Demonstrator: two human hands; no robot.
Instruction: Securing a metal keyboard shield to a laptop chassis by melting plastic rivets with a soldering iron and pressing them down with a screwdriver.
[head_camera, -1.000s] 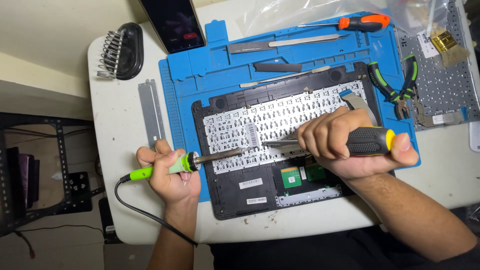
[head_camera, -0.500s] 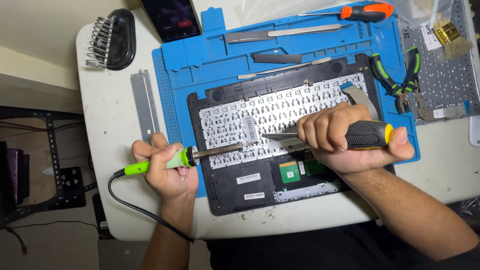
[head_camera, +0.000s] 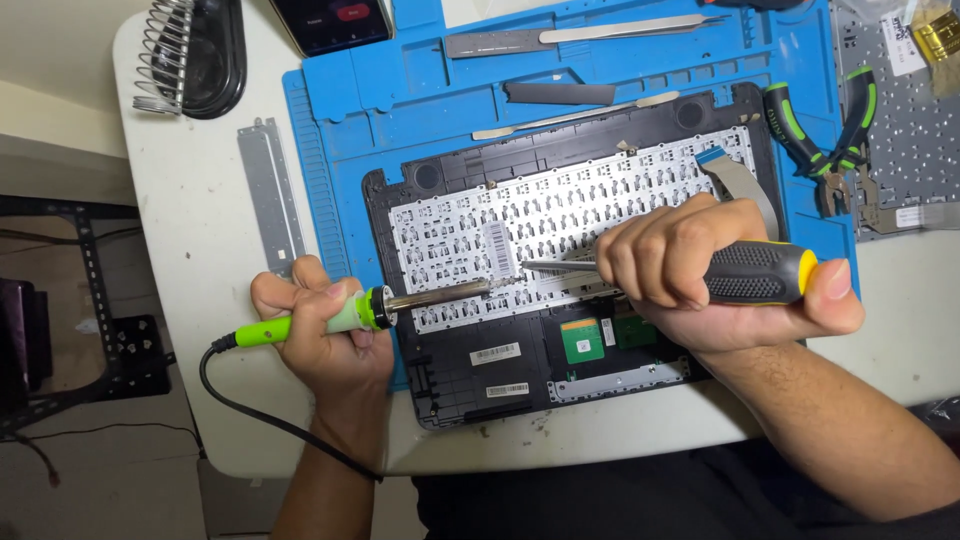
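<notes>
Tips of both tools meet over the white keyboard backplate (head_camera: 560, 225), and that meeting point is what everything turns on for you. Your left hand (head_camera: 325, 330) is closed around the green soldering iron (head_camera: 350, 315), whose long axis runs nearly level, pointing right from your fingers; its metal barrel ends on the lower middle of the backplate. Your right hand (head_camera: 700, 275) is wrapped tight around the black-and-yellow screwdriver (head_camera: 750, 272), thumb pressing on the handle's end, and its shaft points left from your knuckles, almost in line with the iron but slightly higher. The two tips sit near each other beside the barcode sticker (head_camera: 498, 250), not quite touching as far as you can tell. Your right fingers are nearer that spot than your left. The backplate lies in the black laptop shell (head_camera: 450, 370) on the blue mat (head_camera: 400, 100).
</notes>
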